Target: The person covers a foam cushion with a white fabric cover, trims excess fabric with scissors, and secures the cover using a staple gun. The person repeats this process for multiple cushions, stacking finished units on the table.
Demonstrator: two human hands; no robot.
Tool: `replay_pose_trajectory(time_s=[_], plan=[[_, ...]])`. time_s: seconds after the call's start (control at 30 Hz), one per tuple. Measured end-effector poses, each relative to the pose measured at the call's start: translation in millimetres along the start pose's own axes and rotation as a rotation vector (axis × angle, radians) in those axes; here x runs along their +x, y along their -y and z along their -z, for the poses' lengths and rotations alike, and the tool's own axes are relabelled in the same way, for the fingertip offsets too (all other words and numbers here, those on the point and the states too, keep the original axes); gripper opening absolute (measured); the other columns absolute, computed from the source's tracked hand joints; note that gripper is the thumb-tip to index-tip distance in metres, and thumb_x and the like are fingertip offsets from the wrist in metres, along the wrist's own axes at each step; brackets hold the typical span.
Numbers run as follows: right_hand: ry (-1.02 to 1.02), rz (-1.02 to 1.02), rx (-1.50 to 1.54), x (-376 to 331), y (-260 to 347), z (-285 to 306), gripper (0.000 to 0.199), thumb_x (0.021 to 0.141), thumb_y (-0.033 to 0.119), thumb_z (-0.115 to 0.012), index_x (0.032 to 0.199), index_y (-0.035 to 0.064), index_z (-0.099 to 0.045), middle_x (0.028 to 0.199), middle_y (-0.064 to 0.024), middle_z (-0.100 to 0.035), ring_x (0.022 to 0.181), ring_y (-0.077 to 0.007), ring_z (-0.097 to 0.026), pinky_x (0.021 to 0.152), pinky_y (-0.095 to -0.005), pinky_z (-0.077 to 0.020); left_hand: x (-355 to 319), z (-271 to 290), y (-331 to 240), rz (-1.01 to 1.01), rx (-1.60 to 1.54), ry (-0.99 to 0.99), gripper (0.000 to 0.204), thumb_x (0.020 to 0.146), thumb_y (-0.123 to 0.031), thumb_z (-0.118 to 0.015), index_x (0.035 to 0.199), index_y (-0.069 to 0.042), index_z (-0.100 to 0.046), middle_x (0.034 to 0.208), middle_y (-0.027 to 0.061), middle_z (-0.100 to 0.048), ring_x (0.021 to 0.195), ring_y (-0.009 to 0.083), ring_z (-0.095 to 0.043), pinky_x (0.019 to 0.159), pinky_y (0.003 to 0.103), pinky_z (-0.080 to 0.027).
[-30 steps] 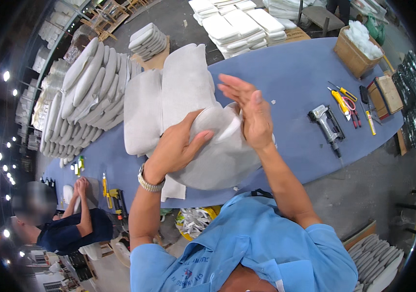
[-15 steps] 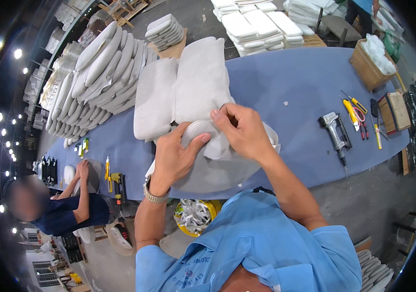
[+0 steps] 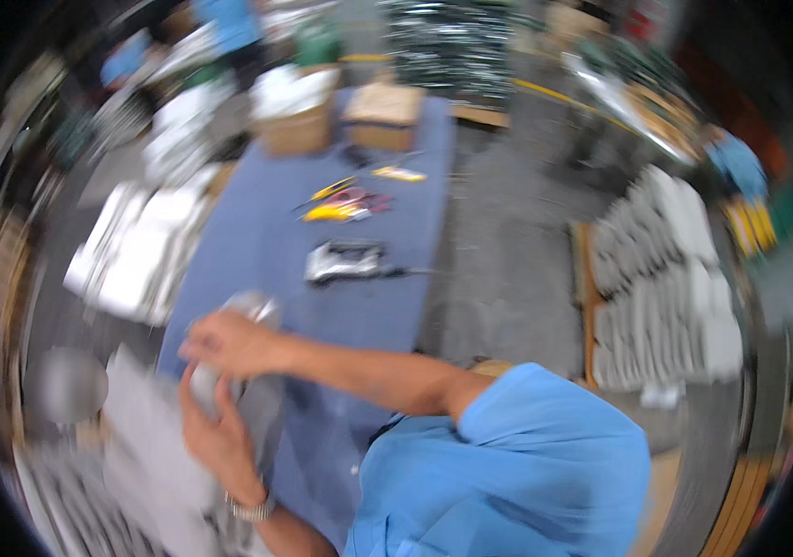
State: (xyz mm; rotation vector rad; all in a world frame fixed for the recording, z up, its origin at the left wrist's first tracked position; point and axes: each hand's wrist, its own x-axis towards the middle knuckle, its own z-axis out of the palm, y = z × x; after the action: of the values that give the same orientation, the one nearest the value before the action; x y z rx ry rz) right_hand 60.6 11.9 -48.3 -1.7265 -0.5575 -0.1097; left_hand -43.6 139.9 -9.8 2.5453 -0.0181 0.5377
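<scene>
The picture is blurred by a fast head turn. My left hand (image 3: pixel 220 436) and my right hand (image 3: pixel 229 342) both grip a grey padded cushion piece (image 3: pixel 252 408) at the near left end of a long blue table (image 3: pixel 276 232). My left wrist carries a metal watch. More grey padded pieces (image 3: pixel 150 446) lie under and to the left of the held one.
On the table lie a grey power tool (image 3: pixel 345 262), yellow and red hand tools (image 3: pixel 345 204) and two cardboard boxes (image 3: pixel 382 116). White flat pieces (image 3: pixel 132 255) are stacked left of the table. Grey cushions are stacked on a pallet (image 3: pixel 665 278) at the right.
The view has swung sharply to the right, so the table now runs away from me. Both hands stay closed on the grey cushion piece, now at lower left.
</scene>
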Motion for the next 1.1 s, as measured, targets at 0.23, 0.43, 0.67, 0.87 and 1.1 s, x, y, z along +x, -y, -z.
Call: replay_pose_trajectory(time_s=[0.23,0.43,0.67,0.87,1.1], plan=[[0.006,-0.264,-0.261,-31.6,25.0,56.3,0.054,0.099,0.046,-0.058,0.08,-0.0015,-0.073,0.076,-0.022,-0.07,0.07,-0.0402,-0.069,0.066,-0.0506,-0.0516,0.6,-22.2,-33.9,-0.153,0.047,0.142,0.058,0.1,-0.039,-0.064,0.148,-0.007,-0.052,0.135,0.0194,-0.066,0.114,0.042,-0.066,0.088,0.046,-0.053],[-0.031,-0.117,-0.042,-0.7,-24.3,21.0,0.051,0.098,0.048,-0.059,0.085,0.0024,-0.078,0.068,-0.0217,-0.067,0.061,-0.0333,-0.067,0.062,-0.0477,-0.0519,23.0,-23.1,-10.6,-0.314,-0.051,0.031,0.056,0.1,-0.036,-0.065,0.144,-0.002,-0.056,0.133,0.0224,-0.067,0.113,0.0408,-0.068,0.093,0.044,-0.053],[0.059,-0.002,-0.071,49.1,22.4,-27.9,0.055,0.1,0.044,-0.055,0.067,0.0024,-0.069,0.068,-0.0248,-0.065,0.066,-0.0456,-0.064,0.061,-0.0528,-0.0479,43.7,32.5,44.3,0.053,-0.214,0.105,0.049,0.108,-0.04,-0.053,0.133,0.0,-0.063,0.103,0.029,-0.072,0.093,0.04,-0.073,0.081,0.044,-0.054],[0.34,-0.075,0.253,71.1,8.1,-65.1,0.056,0.106,0.031,-0.059,0.058,0.0028,-0.048,0.053,0.005,-0.039,0.055,-0.0052,-0.033,0.047,-0.031,-0.0277,32.9,46.8,59.4,0.09,-0.12,0.027,0.041,0.108,-0.038,-0.055,0.12,0.0,-0.066,0.069,0.0224,-0.065,0.059,0.0371,-0.066,0.058,0.043,-0.048],[0.178,0.066,0.502,78.0,-19.8,-79.3,0.052,0.108,0.022,-0.058,0.06,0.0042,-0.045,0.057,0.0075,-0.039,0.057,-0.0033,-0.031,0.048,-0.029,-0.0254,59.7,48.4,61.4,0.171,0.014,0.109,0.038,0.103,-0.035,-0.062,0.126,-0.004,-0.065,0.071,0.0185,-0.067,0.057,0.0337,-0.064,0.056,0.041,-0.048]])
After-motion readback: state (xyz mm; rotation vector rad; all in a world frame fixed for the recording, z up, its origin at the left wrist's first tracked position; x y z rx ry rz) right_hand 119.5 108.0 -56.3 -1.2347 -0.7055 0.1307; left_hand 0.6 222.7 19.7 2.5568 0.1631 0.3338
